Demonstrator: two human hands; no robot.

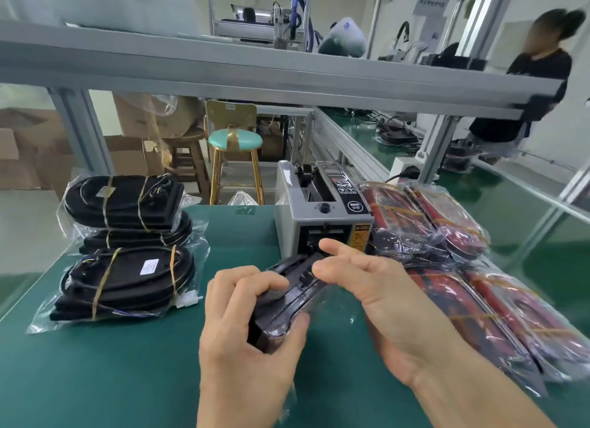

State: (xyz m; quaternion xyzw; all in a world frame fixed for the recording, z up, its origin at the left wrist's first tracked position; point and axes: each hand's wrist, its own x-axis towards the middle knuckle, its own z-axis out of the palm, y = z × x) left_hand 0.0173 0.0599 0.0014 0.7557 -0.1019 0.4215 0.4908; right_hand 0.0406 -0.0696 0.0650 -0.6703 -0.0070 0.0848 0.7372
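Note:
My left hand (245, 328) grips a black plastic part in a clear bag (287, 295) above the green table (127, 363), fingers curled over its top and thumb under its near end. My right hand (376, 296) is beside it on the right, palm facing left, fingers nearly straight, with the fingertips at the part's far end. Just behind the hands stands a grey tape dispenser machine (319, 216), its outlet slot facing me.
Bagged stacks of black parts (127, 245) bound with rubber bands lie at the left. Bagged red and black parts (463, 268) cover the right side. A grey metal frame beam (287, 79) crosses overhead. A teal stool (234, 159) and cardboard boxes stand behind; a person (526, 85) stands at the far right.

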